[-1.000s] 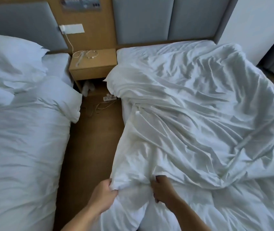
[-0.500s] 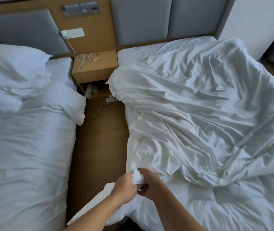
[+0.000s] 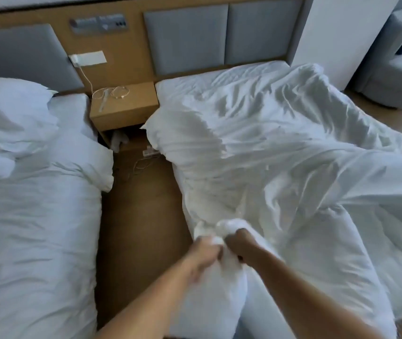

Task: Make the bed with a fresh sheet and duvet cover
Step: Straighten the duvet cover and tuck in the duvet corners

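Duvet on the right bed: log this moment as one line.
left hand: grips duvet corner | right hand: grips duvet corner | duvet: rumpled across bed, corner bunched at near edge

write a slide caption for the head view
Left hand and right hand grip a bunched handful of the white duvet

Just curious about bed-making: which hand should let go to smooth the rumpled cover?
Probably the right hand: it grips the bunched corner on the bed's inner side, while the left hand grips it nearer the floor.
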